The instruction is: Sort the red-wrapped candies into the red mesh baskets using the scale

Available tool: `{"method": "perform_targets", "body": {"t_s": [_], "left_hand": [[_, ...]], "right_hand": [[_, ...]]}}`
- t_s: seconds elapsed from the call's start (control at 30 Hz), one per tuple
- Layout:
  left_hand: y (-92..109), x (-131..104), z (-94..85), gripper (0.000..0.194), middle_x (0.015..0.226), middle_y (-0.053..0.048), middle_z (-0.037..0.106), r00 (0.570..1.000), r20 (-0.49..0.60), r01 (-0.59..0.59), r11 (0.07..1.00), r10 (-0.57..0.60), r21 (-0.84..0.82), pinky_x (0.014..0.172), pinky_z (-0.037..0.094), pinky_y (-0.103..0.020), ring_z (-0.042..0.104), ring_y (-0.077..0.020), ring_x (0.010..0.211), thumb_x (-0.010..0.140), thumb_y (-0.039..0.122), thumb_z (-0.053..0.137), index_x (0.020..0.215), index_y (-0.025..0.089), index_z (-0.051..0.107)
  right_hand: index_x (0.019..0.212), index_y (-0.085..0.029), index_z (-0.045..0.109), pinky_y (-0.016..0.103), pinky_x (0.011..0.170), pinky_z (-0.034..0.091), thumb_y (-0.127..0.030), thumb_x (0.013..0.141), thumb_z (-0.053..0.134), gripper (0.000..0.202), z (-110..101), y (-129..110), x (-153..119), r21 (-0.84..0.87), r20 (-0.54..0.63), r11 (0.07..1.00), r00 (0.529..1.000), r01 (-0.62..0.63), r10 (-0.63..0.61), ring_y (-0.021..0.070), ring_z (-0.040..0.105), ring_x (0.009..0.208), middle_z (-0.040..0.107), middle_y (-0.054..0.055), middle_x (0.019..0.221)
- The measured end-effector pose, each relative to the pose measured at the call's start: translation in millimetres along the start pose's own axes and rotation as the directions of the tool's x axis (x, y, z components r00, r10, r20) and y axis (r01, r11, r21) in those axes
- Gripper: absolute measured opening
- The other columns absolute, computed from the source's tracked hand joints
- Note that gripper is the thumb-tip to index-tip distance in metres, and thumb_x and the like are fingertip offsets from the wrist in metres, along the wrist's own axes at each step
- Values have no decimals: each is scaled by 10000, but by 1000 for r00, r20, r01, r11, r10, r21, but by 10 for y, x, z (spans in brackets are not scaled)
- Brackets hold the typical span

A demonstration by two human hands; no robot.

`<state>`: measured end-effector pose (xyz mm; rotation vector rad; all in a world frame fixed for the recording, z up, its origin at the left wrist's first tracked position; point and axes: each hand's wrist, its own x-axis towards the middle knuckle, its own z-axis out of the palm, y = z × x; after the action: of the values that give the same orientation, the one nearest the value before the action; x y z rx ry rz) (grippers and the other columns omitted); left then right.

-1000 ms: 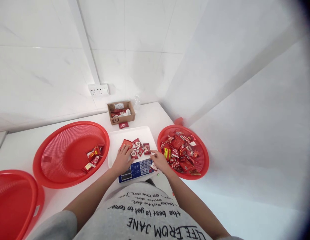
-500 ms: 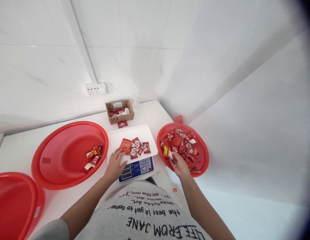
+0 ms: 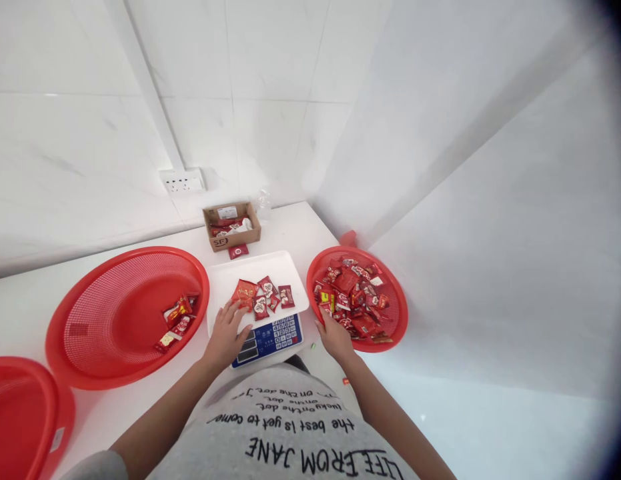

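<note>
My left hand [image 3: 226, 335] lies open at the near left edge of the white scale tray [image 3: 285, 265]. Its fingertips touch or almost touch a red square packet [image 3: 245, 291]. Several dark red wrapped sweets [image 3: 261, 307] lie beside that packet on the tray. My right hand [image 3: 336, 339] is at the near left rim of the right red basket [image 3: 403, 313], with thumb and fingers closed together. Something red shows at its fingertips; whether it is a packet or the rim, I cannot make out. Many red wrapped sweets [image 3: 357, 297] fill this basket.
A large red basket [image 3: 90, 347] on the left holds several packets [image 3: 179, 310]. Another red basket [image 3: 20, 413] is at the lower left. Behind the scale stands a cardboard box [image 3: 235, 239] of packets, with one red packet [image 3: 239, 251] before it. The scale's blue keypad [image 3: 275, 337] faces me.
My right hand has drawn back from the sweets inside the right basket to its near left rim. My left hand stays by the scale tray. The whole view has shifted slightly.
</note>
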<state>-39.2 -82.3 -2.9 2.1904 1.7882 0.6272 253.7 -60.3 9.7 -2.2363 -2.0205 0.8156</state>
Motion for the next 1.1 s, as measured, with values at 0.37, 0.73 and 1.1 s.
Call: {"method": "perform_targets", "body": {"t_s": [0.37,0.73,1.1], "left_hand": [[-574,-154,-297,522,1316,-195,434,965,-131,244,961,-227,129,990,324,-504,350,-324,1257,843,447,356,1246,123,426],[-626,-237,-322,553,1264,-187,493,965,-27,263,952,-262,157,950,375,-462,434,-314,1187,851,449,345,1275,97,396],[-779,-113,-413,508,1257,-158,526,973,13,222,955,-229,197,972,361,-440,437,-302,1200,878,375,283,1273,85,417]], "right_hand": [[1390,-242,259,315,771,409,-385,907,248,504,-50,-30,-19,-130,31,992,1000,1,3,231,592,1002,574,99,1220],[1386,-235,262,301,758,407,-383,912,235,497,-33,-38,-19,-170,17,985,1000,-8,11,223,594,995,587,105,1192],[1393,-234,244,305,760,405,-387,915,224,503,-29,-38,-28,-176,22,984,1000,-9,13,224,588,1003,591,107,1182]]}}
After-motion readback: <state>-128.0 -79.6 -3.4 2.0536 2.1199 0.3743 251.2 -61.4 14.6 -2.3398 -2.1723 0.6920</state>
